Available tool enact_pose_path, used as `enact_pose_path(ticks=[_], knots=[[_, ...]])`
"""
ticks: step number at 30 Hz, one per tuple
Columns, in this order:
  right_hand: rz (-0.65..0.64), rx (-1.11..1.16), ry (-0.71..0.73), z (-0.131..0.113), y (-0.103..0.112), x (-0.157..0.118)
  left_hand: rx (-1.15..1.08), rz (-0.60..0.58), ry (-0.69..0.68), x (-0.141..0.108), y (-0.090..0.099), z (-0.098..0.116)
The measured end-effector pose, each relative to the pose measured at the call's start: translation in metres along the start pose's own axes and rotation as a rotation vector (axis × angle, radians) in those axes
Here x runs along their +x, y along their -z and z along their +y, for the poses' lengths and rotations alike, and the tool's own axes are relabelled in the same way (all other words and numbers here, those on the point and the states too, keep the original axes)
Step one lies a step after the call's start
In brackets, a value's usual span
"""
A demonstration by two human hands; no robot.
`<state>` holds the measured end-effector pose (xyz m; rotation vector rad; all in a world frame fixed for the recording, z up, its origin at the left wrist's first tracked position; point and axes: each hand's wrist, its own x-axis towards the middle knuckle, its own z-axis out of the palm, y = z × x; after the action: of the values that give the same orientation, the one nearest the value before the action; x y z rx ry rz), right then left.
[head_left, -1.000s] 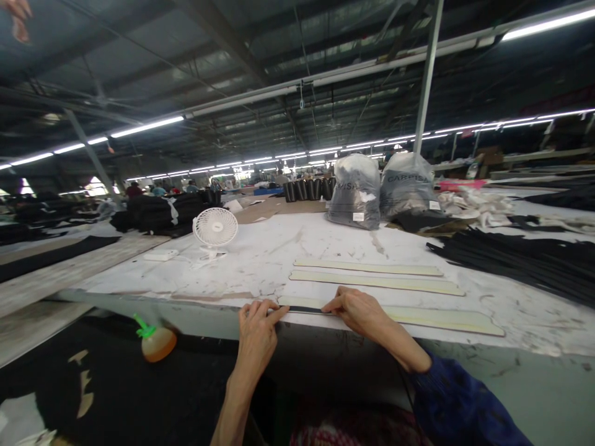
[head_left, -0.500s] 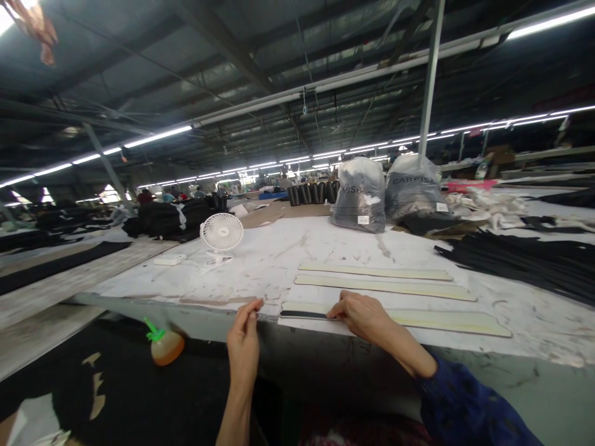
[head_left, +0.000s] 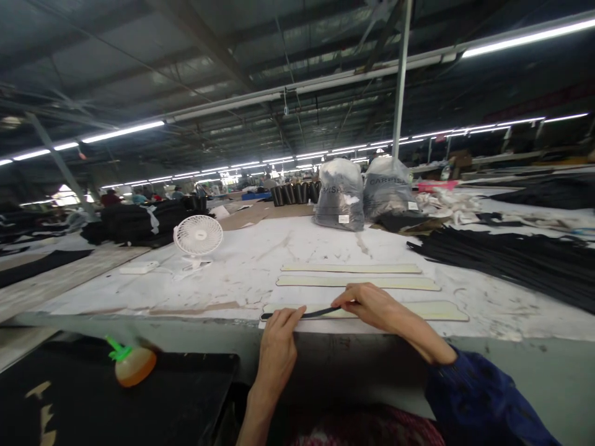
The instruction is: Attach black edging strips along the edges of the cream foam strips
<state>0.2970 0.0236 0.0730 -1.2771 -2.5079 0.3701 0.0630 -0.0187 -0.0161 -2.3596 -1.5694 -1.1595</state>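
A narrow black strip (head_left: 320, 313) lies along the near edge of a long pale-yellow piece (head_left: 432, 310) with a dark outline. My left hand (head_left: 280, 341) rests on the strip near its left end, fingers laid over it and pressing it down. My right hand (head_left: 372, 305) is closed in a pinch on the strip further right, lifting that part slightly off the piece. Beyond my hands are two more pale-yellow pieces, a middle one (head_left: 357, 283) and a far one (head_left: 351, 269), both flat on the white-covered table (head_left: 246, 260).
A small white fan (head_left: 199, 235) stands at the left, beside a white box (head_left: 138, 267). Grey printed bags (head_left: 339, 195) are at the back. Black strips (head_left: 502, 260) are heaped at the right. A green-topped bottle (head_left: 134, 365) of orange liquid sits on a lower black surface at the left.
My left hand has moved from beside the piece onto the strip's left part. My right hand has raised its part of the strip slightly. The view has shifted to the right.
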Motion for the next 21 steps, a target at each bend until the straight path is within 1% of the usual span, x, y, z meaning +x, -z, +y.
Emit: enact_pose_path(ticks=[3,6,10,16,19,21], knots=[[0.013,-0.053,-0.067,0.013,0.012,-0.019,0.055,-0.04,-0.042,0.001,0.0,-0.003],[0.007,-0.102,-0.083,0.019,0.013,-0.029,0.122,-0.089,-0.054,0.003,0.001,-0.002],[-0.003,-0.124,-0.085,0.022,0.008,-0.031,0.17,-0.121,-0.064,0.004,0.003,-0.001],[-0.015,-0.139,-0.1,0.023,0.005,-0.029,0.173,-0.12,-0.074,0.004,0.001,-0.006],[-0.041,-0.17,-0.119,0.018,0.007,-0.029,0.132,-0.112,-0.062,0.005,0.0,-0.006],[-0.055,-0.181,-0.129,0.014,0.008,-0.029,0.036,-0.09,-0.046,0.007,0.003,-0.006]])
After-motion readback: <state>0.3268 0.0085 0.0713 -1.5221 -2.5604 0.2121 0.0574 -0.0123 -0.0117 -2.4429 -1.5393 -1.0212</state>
